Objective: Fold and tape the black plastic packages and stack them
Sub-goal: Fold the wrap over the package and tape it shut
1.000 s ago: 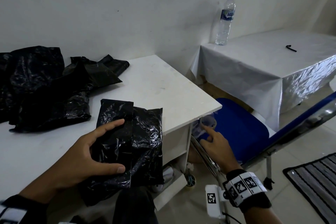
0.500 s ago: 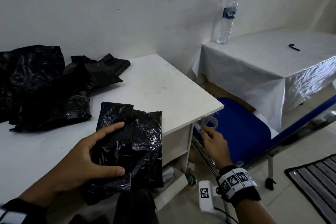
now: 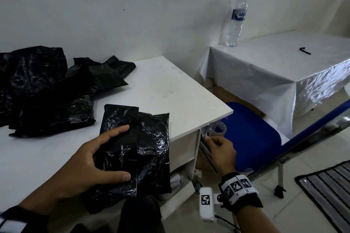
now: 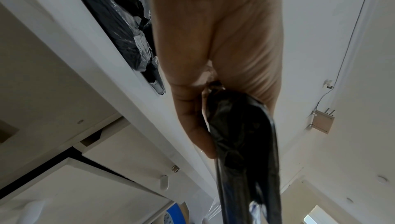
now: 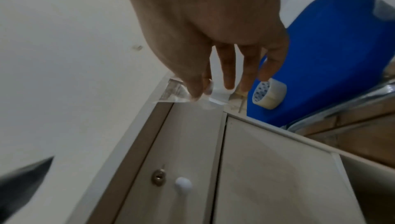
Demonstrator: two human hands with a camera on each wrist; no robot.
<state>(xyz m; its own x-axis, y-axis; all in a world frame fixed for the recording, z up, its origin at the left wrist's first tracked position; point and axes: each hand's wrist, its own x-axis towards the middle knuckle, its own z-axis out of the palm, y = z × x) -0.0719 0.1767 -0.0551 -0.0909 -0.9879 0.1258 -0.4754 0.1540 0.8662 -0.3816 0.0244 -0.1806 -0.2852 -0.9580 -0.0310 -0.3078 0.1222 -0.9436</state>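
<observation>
white desk (image 3: pixel 170 89) stands against a pale wall, with a blue chair (image 3: pixel 251 136) off its right edge. the folded package (image 3: pixel 144 149) lies at the desk's front edge near the right corner, its lower end hanging past the edge. the left hand (image 3: pixel 89 168) grips it from the left: fingers (image 3: pixel 115 132) lie along the top flap, thumb (image 3: pixel 121 177) curls over the lower part, and the package sits in the span between them. in the left wrist view the black plastic (image 4: pixel 241 134) is clamped between thumb and palm. loose black bags (image 3: pixel 47 89) are heaped at the desk's back left. the right hand (image 3: pixel 220 149) is at the desk's right edge, thumb and forefinger pinching a clear tape strip (image 5: pixel 181 92) stuck there, other fingers (image 5: pixel 228 70) straight and slightly apart. the tape roll (image 5: pixel 269 93) rests on the chair seat, just beyond the fingertips.
</observation>
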